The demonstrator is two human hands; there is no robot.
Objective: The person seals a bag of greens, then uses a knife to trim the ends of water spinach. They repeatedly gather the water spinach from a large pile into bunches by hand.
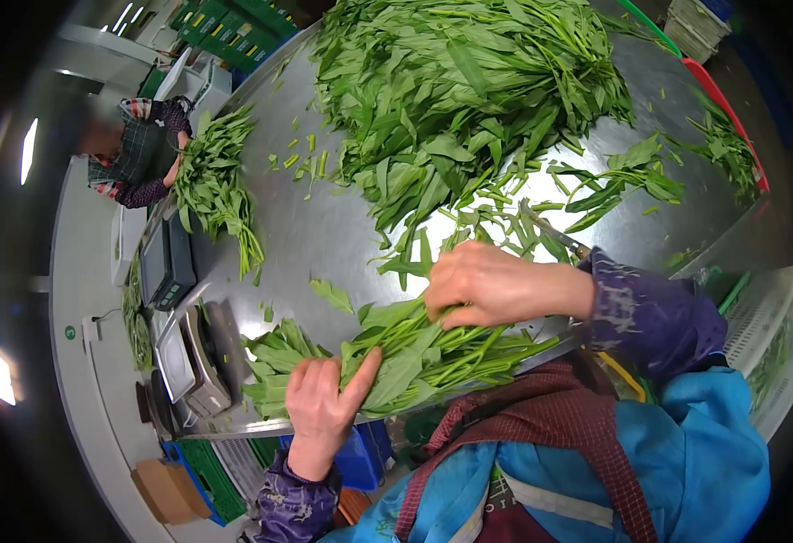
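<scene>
A bunch of water spinach [433, 357] lies along the near edge of the metal table, leaves to the left and stems to the right. My left hand [324, 398] grips its leafy end, thumb stretched over the top. Above the middle of the bunch, my right hand [496, 285] has its fingers curled in against some stems and leaves; the fingertips are partly hidden. A knife with a curved blade [546, 228] lies just beyond my right wrist, among cut stems. Past it rises a large heap of water spinach [469, 90].
Two scales [168, 258] [199, 362] stand along the left side. A co-worker [138, 154] across the table holds another bunch [215, 172]. Loose sprigs [632, 181] lie at right. A white crate [768, 335] is at the right, and green crates [229, 36] are stacked behind.
</scene>
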